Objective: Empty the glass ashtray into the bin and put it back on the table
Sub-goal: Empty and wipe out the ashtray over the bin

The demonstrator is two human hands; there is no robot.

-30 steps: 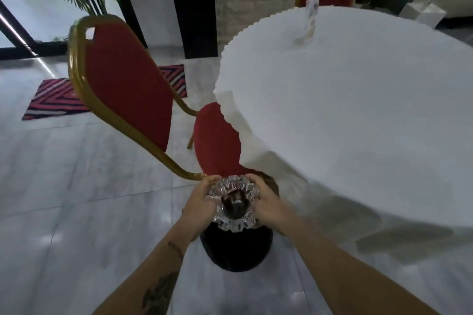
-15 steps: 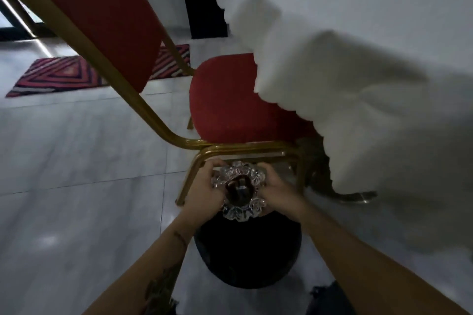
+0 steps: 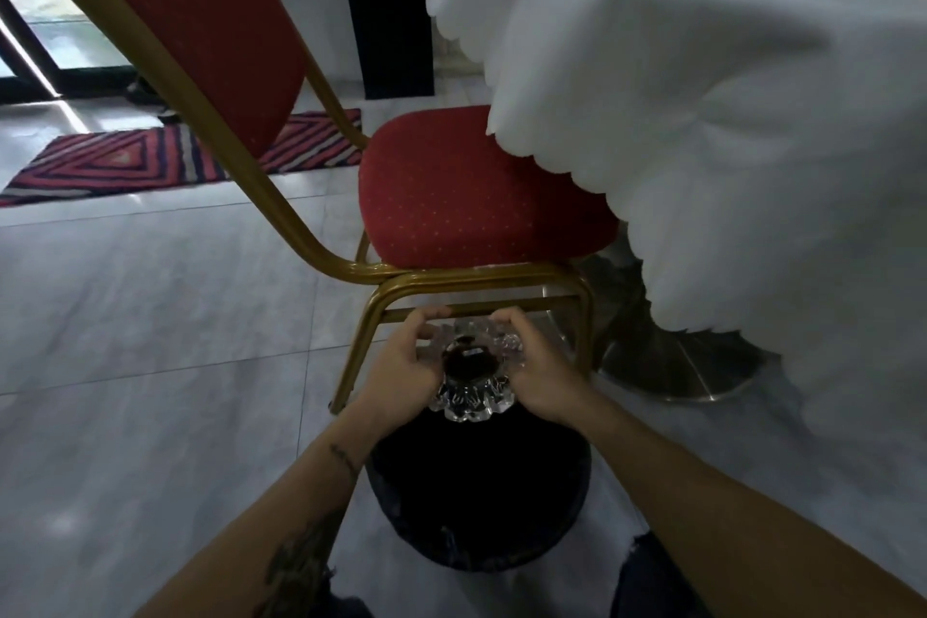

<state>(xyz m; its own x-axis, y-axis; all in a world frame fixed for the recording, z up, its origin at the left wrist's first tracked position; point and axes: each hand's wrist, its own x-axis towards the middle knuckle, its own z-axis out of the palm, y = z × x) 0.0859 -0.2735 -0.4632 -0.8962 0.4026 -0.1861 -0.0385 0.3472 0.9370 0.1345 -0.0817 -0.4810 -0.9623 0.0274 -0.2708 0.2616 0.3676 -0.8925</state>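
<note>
**Ashtray held over the bin, ready to tip**

Both hands hold the glass ashtray (image 3: 474, 374) above the far edge of the black bin (image 3: 479, 502), just in front of the red chair (image 3: 481, 201). The left hand (image 3: 401, 366) and the right hand (image 3: 539, 374) grip it from each side, fingers curled closed around the scalloped rim. The step in hand seems to be the emptying. The ashtray is about level or only a little tilted, so the next move probably calls for turning it over above the dark opening, with a firm grip because the glass looks heavy and smooth.

Something dark lies in the middle of the ashtray, but I cannot tell if it is ash or the bin seen through the glass. The inside of the bin is too dark to read. The table (image 3: 727, 126) is visible only as a hanging white cloth, and its top is cut off.
</note>
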